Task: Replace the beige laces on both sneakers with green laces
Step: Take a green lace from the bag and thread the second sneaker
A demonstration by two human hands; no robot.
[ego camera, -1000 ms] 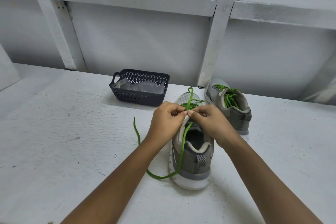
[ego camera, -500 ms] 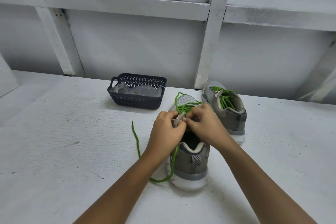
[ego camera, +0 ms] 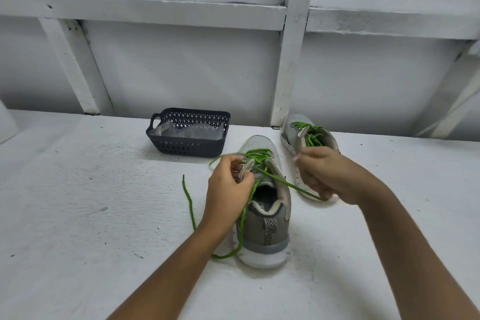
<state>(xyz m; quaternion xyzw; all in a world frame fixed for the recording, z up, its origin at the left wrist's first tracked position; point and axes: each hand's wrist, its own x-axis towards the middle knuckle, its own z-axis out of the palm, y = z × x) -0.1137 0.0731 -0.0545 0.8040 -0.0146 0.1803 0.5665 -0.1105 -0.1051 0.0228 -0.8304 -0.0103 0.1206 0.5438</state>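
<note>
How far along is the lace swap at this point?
Done: the far sneaker already carries green lacing. In hand: the left hand grips the near sneaker by its eyelet edge while the right hand pulls its green lace taut sideways. Left: finishing this sneaker; its other lace end trails loose on the table.

Bare left grip point(ego camera: 229, 187) and right grip point(ego camera: 327, 174), slender forearms point(ego camera: 166, 270) unclothed as far as visible.

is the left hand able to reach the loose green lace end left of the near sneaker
Probably yes: nothing lies between the left hand and that lace end, but it grips the near sneaker and must let go.
</note>
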